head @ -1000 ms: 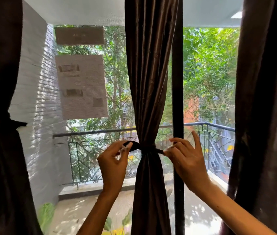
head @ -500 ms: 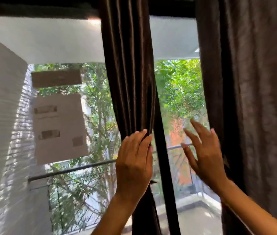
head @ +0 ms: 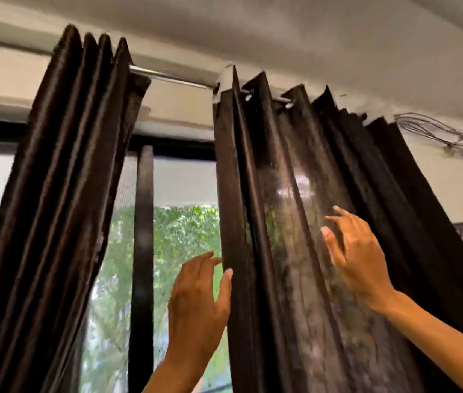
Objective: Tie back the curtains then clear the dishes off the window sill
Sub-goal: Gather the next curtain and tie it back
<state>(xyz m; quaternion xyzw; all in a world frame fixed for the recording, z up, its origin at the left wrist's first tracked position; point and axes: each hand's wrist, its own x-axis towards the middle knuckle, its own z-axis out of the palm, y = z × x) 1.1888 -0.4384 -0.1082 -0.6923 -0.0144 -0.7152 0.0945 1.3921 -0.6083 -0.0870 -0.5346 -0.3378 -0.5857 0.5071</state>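
The right curtain [head: 295,222] hangs spread out from the curtain rod [head: 167,78] — the left hand [head: 196,304] reaches its near edge with loose fingers, holding nothing. The right hand [head: 358,256] lies spread against its folds — gripping nothing. The left curtain [head: 62,180] hangs bunched.

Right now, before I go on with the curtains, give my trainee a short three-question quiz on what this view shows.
1. True or false: the left hand is at the near edge of the right curtain.
2. Is the right hand (a) clenched on a tie, (b) spread with open fingers against the curtain, or (c) out of view?
3. What do the curtains hang from?

Key
1. True; whether it actually grips the fabric is unclear.
2. b
3. A metal rod, bare between the left curtain and the right curtain.
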